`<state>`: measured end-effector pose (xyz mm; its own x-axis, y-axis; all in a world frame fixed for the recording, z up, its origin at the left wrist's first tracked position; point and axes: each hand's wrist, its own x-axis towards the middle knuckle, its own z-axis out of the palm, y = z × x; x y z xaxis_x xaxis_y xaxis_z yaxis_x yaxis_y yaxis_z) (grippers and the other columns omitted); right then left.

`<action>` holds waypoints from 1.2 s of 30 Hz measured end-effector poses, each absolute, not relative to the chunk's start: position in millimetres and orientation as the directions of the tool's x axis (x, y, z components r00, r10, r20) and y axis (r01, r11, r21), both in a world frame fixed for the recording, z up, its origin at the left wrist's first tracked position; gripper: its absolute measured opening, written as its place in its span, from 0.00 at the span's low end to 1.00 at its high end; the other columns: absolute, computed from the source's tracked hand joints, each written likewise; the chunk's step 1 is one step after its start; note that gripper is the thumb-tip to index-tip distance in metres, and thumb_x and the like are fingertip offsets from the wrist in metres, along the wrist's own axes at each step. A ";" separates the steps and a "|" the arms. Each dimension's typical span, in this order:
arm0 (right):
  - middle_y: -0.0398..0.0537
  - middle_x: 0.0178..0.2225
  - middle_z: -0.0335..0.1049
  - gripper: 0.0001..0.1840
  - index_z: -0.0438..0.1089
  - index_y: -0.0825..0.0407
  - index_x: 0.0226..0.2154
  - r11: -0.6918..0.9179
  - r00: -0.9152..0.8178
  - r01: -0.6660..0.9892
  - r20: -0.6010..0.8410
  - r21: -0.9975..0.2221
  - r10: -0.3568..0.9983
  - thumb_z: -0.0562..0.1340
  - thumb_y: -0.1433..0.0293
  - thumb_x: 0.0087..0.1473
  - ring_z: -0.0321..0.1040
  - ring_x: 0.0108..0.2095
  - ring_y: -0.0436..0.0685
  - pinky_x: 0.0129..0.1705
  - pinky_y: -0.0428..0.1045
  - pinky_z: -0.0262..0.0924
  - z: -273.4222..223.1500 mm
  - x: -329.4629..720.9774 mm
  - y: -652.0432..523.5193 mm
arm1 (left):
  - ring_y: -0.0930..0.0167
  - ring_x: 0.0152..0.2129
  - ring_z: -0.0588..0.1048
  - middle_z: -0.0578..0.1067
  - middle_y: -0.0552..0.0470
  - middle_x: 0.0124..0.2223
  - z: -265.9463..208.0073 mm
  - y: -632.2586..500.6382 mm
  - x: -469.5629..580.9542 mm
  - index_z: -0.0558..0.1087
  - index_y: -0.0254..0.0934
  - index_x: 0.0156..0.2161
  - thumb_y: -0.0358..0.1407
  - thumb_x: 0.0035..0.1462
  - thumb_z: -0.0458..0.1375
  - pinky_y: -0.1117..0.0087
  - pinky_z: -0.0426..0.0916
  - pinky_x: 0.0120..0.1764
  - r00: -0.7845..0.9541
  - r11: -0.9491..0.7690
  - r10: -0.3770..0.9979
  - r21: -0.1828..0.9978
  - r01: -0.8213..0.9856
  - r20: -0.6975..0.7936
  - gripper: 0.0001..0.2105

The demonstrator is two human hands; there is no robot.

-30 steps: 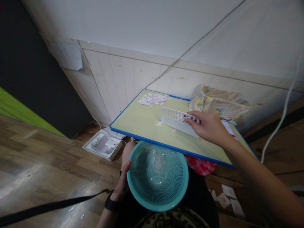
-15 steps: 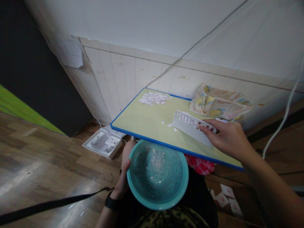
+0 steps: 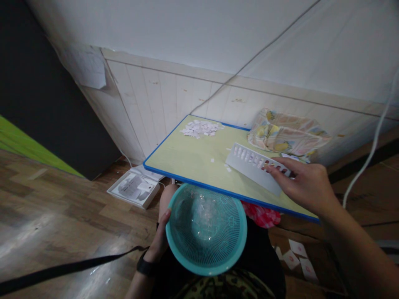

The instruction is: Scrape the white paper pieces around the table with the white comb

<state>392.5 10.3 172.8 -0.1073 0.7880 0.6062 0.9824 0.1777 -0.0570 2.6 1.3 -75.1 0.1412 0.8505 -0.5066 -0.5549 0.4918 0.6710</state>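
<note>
My left hand [image 3: 160, 238] grips the left rim of a teal plastic colander [image 3: 232, 245], which rests on my lap. Clear shiny plastic pieces [image 3: 204, 211] lie in its bottom. Over the right part of the table, my right hand [image 3: 307, 182] pinches the right end of a white slotted card [image 3: 249, 170]. A row of oval slots runs along its upper side, several showing dark red or brown and the others pale. Small white paper bits [image 3: 228, 168] lie by the card's left end, and a heap of them [image 3: 201, 128] sits at the table's far left.
The yellow-green table [image 3: 183, 153] has a blue edge and stands against the wall. A patterned cloth bag [image 3: 286, 133] lies at its back right. An open white box [image 3: 134, 189] is on the floor to the left. Several printed cards [image 3: 297, 248] lie at lower right.
My right hand has turned the slotted card slightly, so its slotted side faces up more, and shifted a little to the right. The left hand and colander have hardly moved.
</note>
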 end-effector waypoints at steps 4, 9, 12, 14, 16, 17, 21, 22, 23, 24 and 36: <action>0.53 0.32 0.86 0.19 0.88 0.49 0.47 0.163 -0.109 0.986 0.607 -0.034 0.787 0.63 0.58 0.69 0.77 0.23 0.63 0.30 0.55 0.66 172.3 394.9 9.9 | 0.36 0.70 0.74 0.91 0.40 0.51 -75.0 -1.0 3.0 0.89 0.34 0.50 0.67 0.44 0.79 0.49 0.68 0.74 0.155 0.503 0.846 0.668 -0.548 -0.510 0.40; 0.53 0.37 0.89 0.16 0.87 0.47 0.49 0.218 -0.100 0.968 0.605 -0.124 0.790 0.65 0.60 0.69 0.78 0.24 0.63 0.30 0.55 0.67 177.7 380.1 16.9 | 0.39 0.71 0.74 0.91 0.41 0.52 -82.0 -1.5 1.0 0.90 0.36 0.51 0.65 0.51 0.77 0.52 0.65 0.76 0.184 0.499 0.854 0.666 -0.555 -0.487 0.35; 0.51 0.37 0.89 0.17 0.88 0.46 0.49 0.259 -0.134 0.957 0.596 -0.129 0.792 0.64 0.60 0.69 0.79 0.25 0.62 0.31 0.53 0.68 177.6 358.7 24.4 | 0.40 0.70 0.75 0.91 0.39 0.52 -84.0 -0.6 -0.6 0.90 0.36 0.50 0.64 0.50 0.78 0.53 0.65 0.76 0.142 0.468 0.870 0.697 -0.543 -0.473 0.34; 0.52 0.38 0.90 0.17 0.88 0.47 0.49 0.282 -0.169 0.954 0.586 -0.106 0.793 0.63 0.61 0.70 0.82 0.27 0.62 0.33 0.53 0.68 176.9 347.4 30.2 | 0.39 0.68 0.78 0.91 0.40 0.50 -83.0 -0.3 -0.6 0.90 0.36 0.51 0.64 0.48 0.79 0.50 0.65 0.76 0.135 0.475 0.863 0.693 -0.542 -0.486 0.36; 0.53 0.39 0.90 0.18 0.88 0.47 0.49 0.294 -0.197 0.952 0.572 -0.081 0.796 0.62 0.63 0.70 0.84 0.30 0.63 0.34 0.53 0.69 176.6 340.9 35.4 | 0.37 0.67 0.79 0.91 0.40 0.51 -80.7 -0.5 0.4 0.90 0.36 0.50 0.65 0.47 0.79 0.47 0.64 0.76 0.147 0.495 0.850 0.674 -0.548 -0.505 0.37; 0.54 0.38 0.89 0.18 0.88 0.48 0.49 0.299 -0.210 0.952 0.560 -0.070 0.801 0.62 0.63 0.70 0.84 0.31 0.64 0.34 0.53 0.69 176.6 339.3 37.4 | 0.37 0.66 0.79 0.91 0.41 0.51 -79.4 -0.7 1.0 0.90 0.36 0.49 0.66 0.46 0.79 0.46 0.63 0.76 0.154 0.502 0.846 0.665 -0.553 -0.511 0.37; 0.53 0.37 0.89 0.16 0.88 0.48 0.46 0.353 -0.263 0.933 0.541 -0.066 0.799 0.62 0.65 0.70 0.85 0.31 0.64 0.35 0.52 0.70 176.5 338.6 36.2 | 0.38 0.67 0.79 0.91 0.43 0.51 -75.5 -1.6 2.2 0.91 0.39 0.47 0.65 0.47 0.79 0.48 0.66 0.75 0.179 0.511 0.843 0.651 -0.562 -0.508 0.34; 0.53 0.38 0.89 0.16 0.88 0.48 0.45 0.373 -0.277 0.925 0.545 -0.072 0.791 0.62 0.65 0.70 0.85 0.31 0.63 0.35 0.52 0.71 176.4 339.1 33.3 | 0.38 0.67 0.79 0.91 0.43 0.51 -74.8 -1.7 2.0 0.91 0.38 0.48 0.66 0.46 0.79 0.48 0.67 0.75 0.186 0.513 0.843 0.651 -0.559 -0.505 0.35; 0.53 0.39 0.90 0.16 0.88 0.48 0.45 0.392 -0.288 0.916 0.548 -0.080 0.785 0.63 0.65 0.70 0.85 0.31 0.63 0.35 0.52 0.71 176.2 339.7 29.7 | 0.39 0.66 0.80 0.91 0.42 0.52 -74.1 -1.8 1.9 0.91 0.38 0.48 0.66 0.46 0.78 0.48 0.68 0.74 0.193 0.517 0.842 0.654 -0.553 -0.503 0.36; 0.53 0.40 0.90 0.15 0.88 0.47 0.45 0.407 -0.297 0.909 0.550 -0.087 0.781 0.63 0.65 0.71 0.86 0.31 0.62 0.35 0.52 0.72 176.0 340.7 25.4 | 0.39 0.65 0.80 0.91 0.42 0.52 -73.5 -1.8 1.8 0.91 0.38 0.49 0.67 0.46 0.78 0.48 0.69 0.74 0.195 0.518 0.843 0.659 -0.545 -0.502 0.37; 0.51 0.42 0.90 0.13 0.87 0.41 0.46 0.292 -0.198 0.952 0.545 -0.091 0.814 0.64 0.63 0.70 0.84 0.27 0.69 0.32 0.59 0.73 166.4 404.3 -19.1 | 0.40 0.70 0.76 0.91 0.42 0.52 -78.8 -3.9 2.5 0.91 0.40 0.49 0.67 0.54 0.74 0.48 0.68 0.73 0.215 0.507 0.854 0.667 -0.545 -0.473 0.33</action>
<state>404.3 -19.1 166.4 -0.1977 0.8145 0.5455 0.9521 0.2919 -0.0908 2.5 -3.9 -78.8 0.2154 0.8541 -0.4734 -0.5455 0.5074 0.6671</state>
